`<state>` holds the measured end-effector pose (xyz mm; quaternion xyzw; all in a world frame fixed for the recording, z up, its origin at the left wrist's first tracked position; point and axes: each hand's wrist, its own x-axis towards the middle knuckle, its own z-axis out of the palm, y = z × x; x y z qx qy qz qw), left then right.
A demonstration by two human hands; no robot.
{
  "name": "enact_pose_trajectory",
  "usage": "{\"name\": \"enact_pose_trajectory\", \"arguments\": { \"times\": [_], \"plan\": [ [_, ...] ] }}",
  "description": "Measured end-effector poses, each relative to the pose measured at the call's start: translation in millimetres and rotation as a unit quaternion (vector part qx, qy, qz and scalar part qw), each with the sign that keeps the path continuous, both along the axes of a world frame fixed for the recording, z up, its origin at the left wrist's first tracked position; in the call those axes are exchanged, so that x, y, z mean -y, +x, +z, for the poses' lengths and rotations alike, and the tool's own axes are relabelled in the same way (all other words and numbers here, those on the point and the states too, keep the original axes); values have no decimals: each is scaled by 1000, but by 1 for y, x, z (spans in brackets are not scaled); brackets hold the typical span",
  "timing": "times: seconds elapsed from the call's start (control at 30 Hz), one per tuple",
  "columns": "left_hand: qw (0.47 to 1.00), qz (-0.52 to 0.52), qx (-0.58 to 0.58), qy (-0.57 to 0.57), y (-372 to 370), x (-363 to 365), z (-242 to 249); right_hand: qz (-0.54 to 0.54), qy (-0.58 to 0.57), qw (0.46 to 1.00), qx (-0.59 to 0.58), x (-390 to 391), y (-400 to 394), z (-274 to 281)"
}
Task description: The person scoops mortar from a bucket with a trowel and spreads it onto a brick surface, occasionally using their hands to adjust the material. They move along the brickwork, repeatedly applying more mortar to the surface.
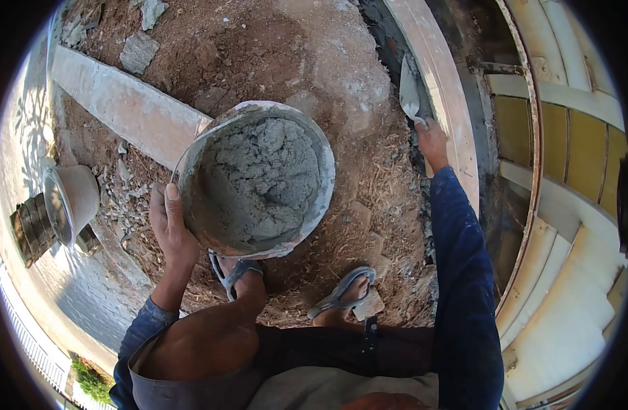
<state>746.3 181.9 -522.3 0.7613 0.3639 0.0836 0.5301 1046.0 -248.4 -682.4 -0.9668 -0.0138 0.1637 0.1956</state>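
A round bucket [328, 160] of grey wet mortar [269, 174] tilts toward me in front of my feet. My left hand [170, 229] grips its left side, with the thumb up by the rim and the thin wire handle [179, 156]; the other fingers are partly hidden. Over on the right, my right hand [433, 142] is closed round the handle of a pointed trowel [409, 92]. The trowel's blade points away from me, over the narrow mortar-filled gap beside a long pale board [454, 102]. Some grey mortar shows along that gap.
A pale plank [129, 102] lies across the dirt behind the bucket. Another bucket [78, 198] lies tipped at the left, near dark stacked pieces [32, 229]. Broken stones [139, 52] sit at the upper left. A rusty metal frame [533, 137] curves along the right.
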Motion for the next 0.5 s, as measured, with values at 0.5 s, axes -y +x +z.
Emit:
{"name": "enact_pose_trajectory", "arguments": {
  "times": [0.5],
  "plan": [
    [1000, -3, 11, 0, 0, -1, -2, -12, 23, 997, 72, 8, -45, -9]
  ]
}}
